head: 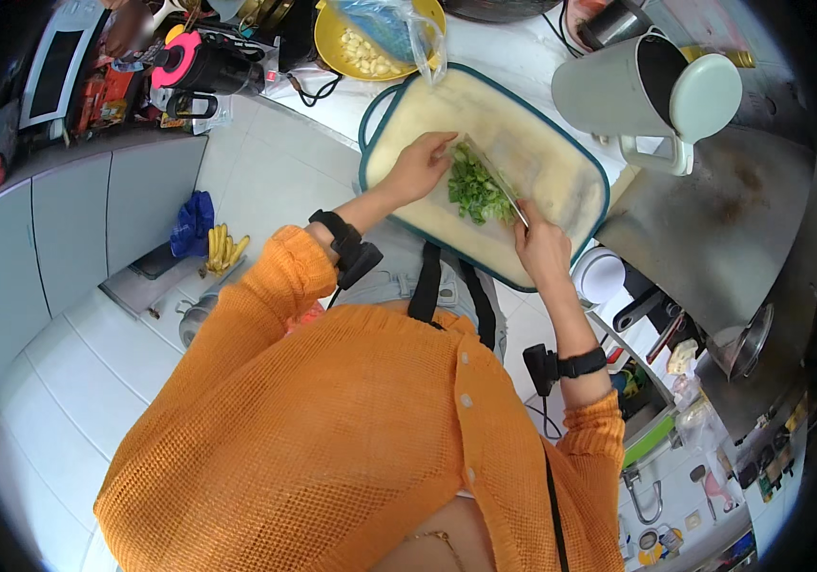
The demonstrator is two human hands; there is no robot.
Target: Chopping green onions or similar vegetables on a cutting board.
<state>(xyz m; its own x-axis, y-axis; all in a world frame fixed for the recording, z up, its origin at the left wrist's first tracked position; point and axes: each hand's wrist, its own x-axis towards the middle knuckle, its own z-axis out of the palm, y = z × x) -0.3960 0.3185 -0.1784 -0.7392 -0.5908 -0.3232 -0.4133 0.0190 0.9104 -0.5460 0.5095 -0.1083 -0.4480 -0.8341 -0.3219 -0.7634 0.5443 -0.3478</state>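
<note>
Chopped leafy greens point(476, 189) lie in a loose pile on a cream cutting board point(558, 161) with a dark green rim and a loop handle. My right hand point(544, 247) grips a kitchen knife point(494, 171) by its handle, which the fingers mostly hide. The blade stands on edge along the right side of the pile, its tip pointing away from me. At the pile's left edge is my left hand point(422, 168), fingers bent and slightly apart, holding nothing I can see. Its fingertips come close to the knife tip; whether they touch greens is unclear.
Beyond the board, a yellow bowl point(322, 36) holds peeled garlic cloves and a plastic bag. A pale green pitcher point(594, 86) with its lid raised stands at the right, near a metal stove surface point(723, 214). A white round container point(599, 275) sits beside the board's right corner.
</note>
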